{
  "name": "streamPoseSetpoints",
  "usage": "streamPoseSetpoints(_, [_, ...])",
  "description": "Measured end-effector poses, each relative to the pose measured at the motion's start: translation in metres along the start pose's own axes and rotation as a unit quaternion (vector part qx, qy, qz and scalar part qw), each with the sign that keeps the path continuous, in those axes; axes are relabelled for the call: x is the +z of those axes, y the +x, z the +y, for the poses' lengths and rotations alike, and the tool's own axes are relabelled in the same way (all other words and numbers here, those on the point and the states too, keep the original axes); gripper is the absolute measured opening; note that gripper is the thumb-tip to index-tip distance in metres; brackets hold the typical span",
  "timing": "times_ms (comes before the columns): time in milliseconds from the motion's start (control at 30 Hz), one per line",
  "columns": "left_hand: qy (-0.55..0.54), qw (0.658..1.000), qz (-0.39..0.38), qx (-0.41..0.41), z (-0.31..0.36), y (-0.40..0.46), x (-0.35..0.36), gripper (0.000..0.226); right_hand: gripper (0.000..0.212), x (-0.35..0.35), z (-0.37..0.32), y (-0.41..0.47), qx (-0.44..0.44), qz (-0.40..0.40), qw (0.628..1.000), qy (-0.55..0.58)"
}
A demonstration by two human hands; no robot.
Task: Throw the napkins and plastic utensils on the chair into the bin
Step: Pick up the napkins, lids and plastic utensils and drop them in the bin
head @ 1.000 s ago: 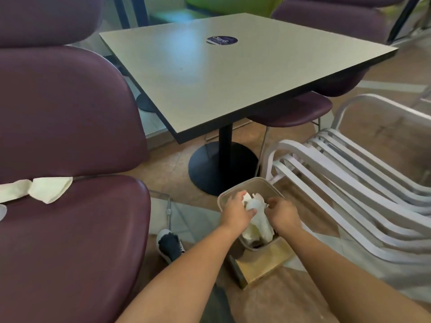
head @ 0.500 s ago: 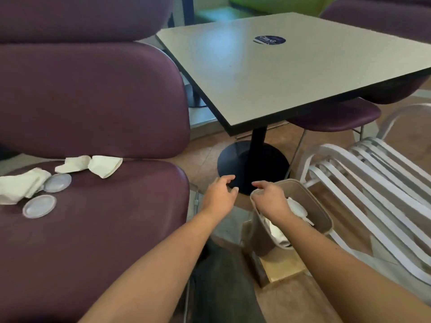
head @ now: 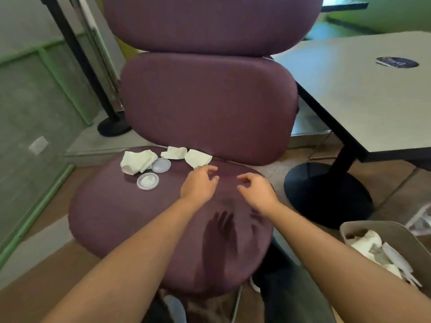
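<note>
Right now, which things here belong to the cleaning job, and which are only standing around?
Job: napkins, two plastic lids, purple chair, bin, left hand, right hand, both empty.

Not job: table, black post.

Single head-worn wide-angle view, looking forward and steeply down from close above the purple chair (head: 140, 220). Seat filling the centre, backrest rising to the top edge. Table (head: 363, 101) at the right edge, bin (head: 396, 231) in the lower right corner. Both forearms entering from the bottom edge.
</note>
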State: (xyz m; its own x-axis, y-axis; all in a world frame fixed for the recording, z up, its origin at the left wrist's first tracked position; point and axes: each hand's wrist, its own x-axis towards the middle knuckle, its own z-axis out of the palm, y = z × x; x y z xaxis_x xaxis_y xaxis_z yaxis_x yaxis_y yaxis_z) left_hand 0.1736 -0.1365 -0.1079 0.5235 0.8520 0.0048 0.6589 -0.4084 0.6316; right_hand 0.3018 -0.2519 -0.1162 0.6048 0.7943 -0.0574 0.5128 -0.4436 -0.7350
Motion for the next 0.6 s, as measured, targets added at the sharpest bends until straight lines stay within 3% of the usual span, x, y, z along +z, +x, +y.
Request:
streamPoseSetpoints(333, [0.052, 0.993, 0.048, -0.095, -0.123, 0.022, -0.048, 0.031, 0.037, 0.108, -0.061, 0.054, -0.025, -0.056, 0.998, -0.023])
streamPoseSetpoints(600, [0.12, 0.974, 0.059, -0.18, -0.183, 0.059, -0.045, 0.054, 0.034, 0.166, -0.08, 0.098, -0.006, -0.087, 0.996, -0.032])
